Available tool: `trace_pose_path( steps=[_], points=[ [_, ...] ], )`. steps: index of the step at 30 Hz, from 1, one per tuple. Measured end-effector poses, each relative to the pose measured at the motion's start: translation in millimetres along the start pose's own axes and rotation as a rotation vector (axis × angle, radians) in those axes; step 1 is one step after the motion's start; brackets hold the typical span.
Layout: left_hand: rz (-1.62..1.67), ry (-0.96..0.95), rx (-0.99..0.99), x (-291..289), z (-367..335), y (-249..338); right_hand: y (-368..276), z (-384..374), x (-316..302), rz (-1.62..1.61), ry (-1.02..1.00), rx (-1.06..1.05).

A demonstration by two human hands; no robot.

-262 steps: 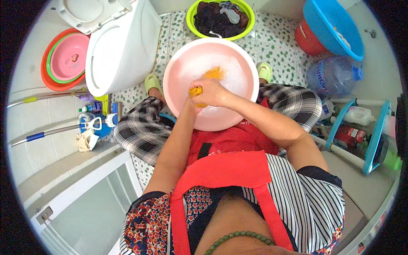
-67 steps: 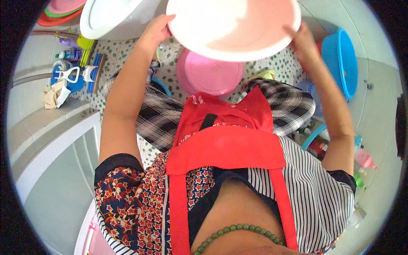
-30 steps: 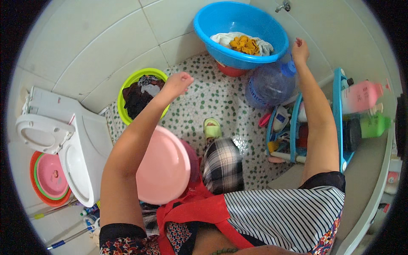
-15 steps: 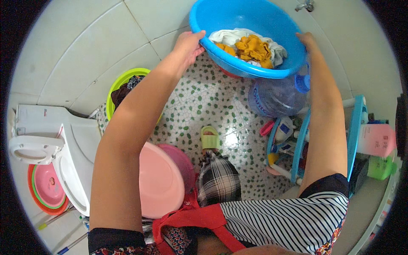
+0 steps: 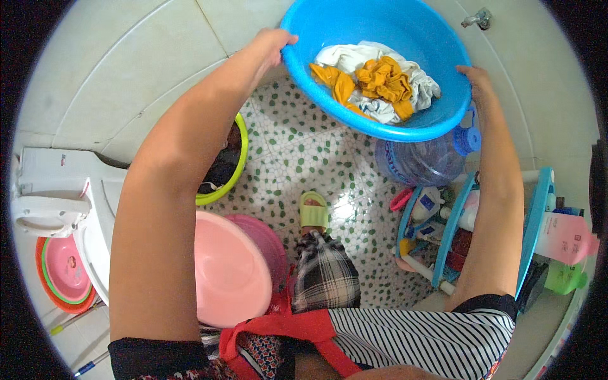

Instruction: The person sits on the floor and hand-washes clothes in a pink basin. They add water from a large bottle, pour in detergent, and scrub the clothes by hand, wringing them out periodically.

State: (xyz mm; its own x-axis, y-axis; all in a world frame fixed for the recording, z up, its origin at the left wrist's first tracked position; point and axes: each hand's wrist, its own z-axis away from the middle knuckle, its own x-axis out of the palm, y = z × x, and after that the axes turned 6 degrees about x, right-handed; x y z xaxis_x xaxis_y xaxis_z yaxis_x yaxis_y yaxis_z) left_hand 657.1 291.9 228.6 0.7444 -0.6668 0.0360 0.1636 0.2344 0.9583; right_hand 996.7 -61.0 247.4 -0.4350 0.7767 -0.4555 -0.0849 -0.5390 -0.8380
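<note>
The left hand (image 5: pixel 273 45) and right hand (image 5: pixel 479 82) pinch the blue plastic basin (image 5: pixel 380 26) by opposite rims, likely balancing its crumpled mustard cloth (image 5: pixel 387 83) and white cloth (image 5: pixel 341 57).

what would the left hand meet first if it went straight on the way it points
The blue basin: the left hand is on its rim, so that edge would likely come first. Past it, the line seems to cross the basin's inside, though depth is unclear.
</note>
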Motion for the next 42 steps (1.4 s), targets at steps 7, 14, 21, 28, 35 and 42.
trace_pose_path(
  steps=[7,14,21,28,35,42],
  points=[
    [0.069,-0.025,-0.192,-78.5,87.7,-5.2,-22.4,96.7,45.7,-0.126,-0.137,-0.019],
    [-0.093,0.011,-0.212,-164.1,224.2,-19.7,-48.7,215.1,79.5,-0.105,-0.221,-0.127],
    [0.049,0.223,-0.396,-253.7,356.0,-58.3,-112.9,341.6,136.7,-0.007,-0.412,-0.251],
    [0.445,0.267,-0.408,-279.9,438.0,-116.2,-138.5,451.6,193.1,0.056,-0.516,-0.478],
    [0.55,0.267,-0.367,-275.5,457.4,-152.4,-146.7,514.9,217.6,0.116,-0.566,-0.605],
    [0.821,0.222,-0.382,-275.7,458.1,-193.6,-143.3,573.7,234.8,0.296,-0.539,-0.851]
  ],
)
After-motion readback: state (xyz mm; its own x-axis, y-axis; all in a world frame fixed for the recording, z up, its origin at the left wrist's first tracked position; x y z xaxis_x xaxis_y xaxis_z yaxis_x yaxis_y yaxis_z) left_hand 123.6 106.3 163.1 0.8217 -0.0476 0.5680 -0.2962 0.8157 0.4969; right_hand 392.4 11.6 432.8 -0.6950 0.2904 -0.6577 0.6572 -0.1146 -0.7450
